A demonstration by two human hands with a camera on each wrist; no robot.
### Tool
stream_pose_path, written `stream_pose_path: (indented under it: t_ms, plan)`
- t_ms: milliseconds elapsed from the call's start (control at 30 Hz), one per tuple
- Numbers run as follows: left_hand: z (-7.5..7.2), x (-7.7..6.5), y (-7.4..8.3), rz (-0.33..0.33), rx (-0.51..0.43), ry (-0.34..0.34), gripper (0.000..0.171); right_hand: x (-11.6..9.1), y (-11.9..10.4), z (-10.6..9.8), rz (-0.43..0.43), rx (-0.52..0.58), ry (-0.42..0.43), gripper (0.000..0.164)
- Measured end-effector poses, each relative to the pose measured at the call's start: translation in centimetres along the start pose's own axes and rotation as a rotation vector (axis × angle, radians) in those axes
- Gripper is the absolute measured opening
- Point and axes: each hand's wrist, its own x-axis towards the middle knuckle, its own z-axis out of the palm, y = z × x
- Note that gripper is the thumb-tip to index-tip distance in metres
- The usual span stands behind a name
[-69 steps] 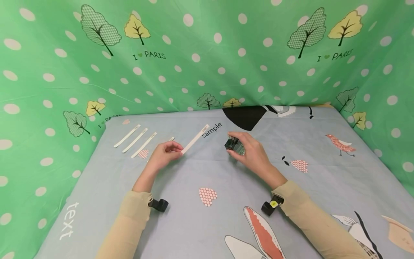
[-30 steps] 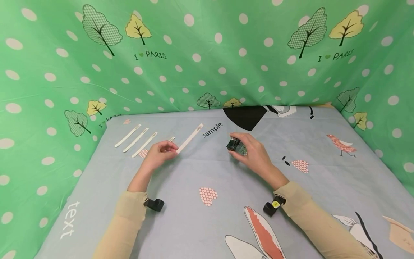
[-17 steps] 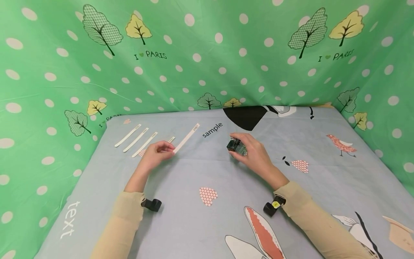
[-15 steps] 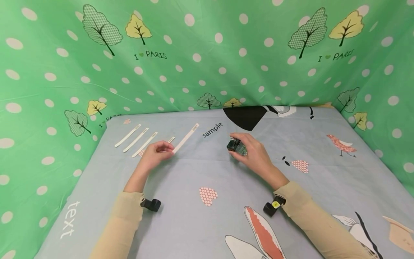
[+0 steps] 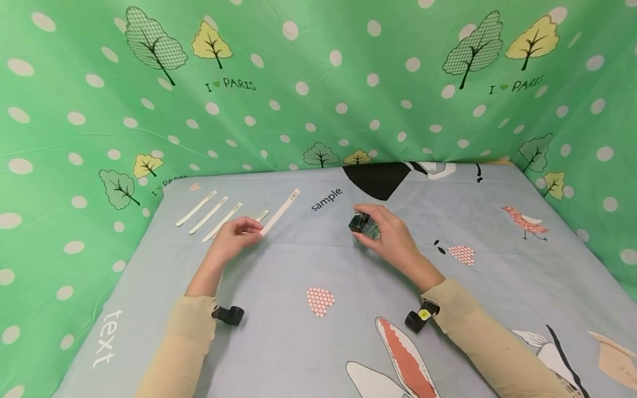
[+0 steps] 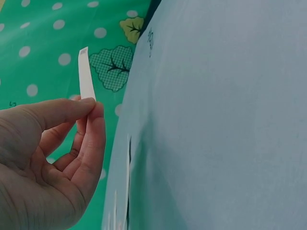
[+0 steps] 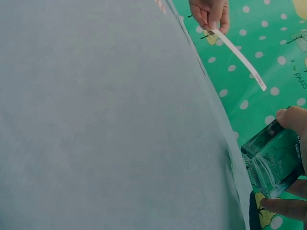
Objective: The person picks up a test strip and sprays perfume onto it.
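Note:
My left hand (image 5: 230, 241) pinches the near end of a white paper perfume test strip (image 5: 281, 211) between thumb and fingers. The strip slants up and away, above the cloth, with small print at its far end. In the left wrist view, the thumb presses the strip (image 6: 86, 76) against the fingers. My right hand (image 5: 392, 236) grips a clear, greenish glass perfume bottle (image 5: 364, 224) between thumb and fingers, apart from the strip. The right wrist view shows lettering on the bottle (image 7: 276, 160), and its thumb and fingers on opposite edges.
Several similar strips (image 5: 197, 208) lie slanted side by side on the left of the grey-blue cloth (image 5: 278, 342). One strip (image 5: 262, 215) is partly hidden behind my left hand. A green dotted curtain (image 5: 318, 99) stands around the back and sides of the table.
My left hand has drifted left and slightly nearer, carrying the pinched strip away from the bottle. The right hand and bottle have barely moved.

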Motion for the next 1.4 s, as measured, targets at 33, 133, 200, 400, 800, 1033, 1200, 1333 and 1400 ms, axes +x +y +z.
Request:
stream_pose_path:
  t_ms: [33,133,200,400,800,1033,1200,1333,1400]
  plan:
    - [-0.1,0.0,-0.1,0.003,0.000,0.000,0.027,0.0,0.0,0.0,0.000,0.001,0.000,0.059]
    - [-0.2,0.0,-0.2,0.004,0.009,0.002,0.026,0.0,0.0,0.0,0.002,0.003,0.000,0.059]
    - [-0.3,0.0,-0.2,0.000,0.012,0.005,0.026,0.0,0.0,0.0,0.002,0.003,0.001,0.059]
    - [-0.6,-0.2,-0.3,-0.014,0.023,0.015,0.026,-0.1,0.1,0.0,0.007,0.001,0.000,0.060]
    - [-1.3,-0.4,-0.7,-0.003,0.021,0.024,0.027,-0.1,0.1,0.1,0.005,0.006,0.001,0.060]
    - [-1.7,-0.4,-1.1,-0.021,0.028,0.023,0.028,-0.1,0.0,0.1,0.008,0.011,0.000,0.060]
    - [-2.0,-0.4,-1.5,-0.034,0.022,0.027,0.030,-0.1,0.0,0.1,0.007,0.009,0.003,0.059]
    - [-2.3,-0.5,-1.7,-0.048,0.018,0.031,0.031,-0.2,0.0,0.1,0.010,0.012,0.003,0.059]
    - [-2.5,-0.5,-1.8,-0.053,0.016,0.033,0.031,-0.1,0.0,0.1,0.012,0.013,0.003,0.059]
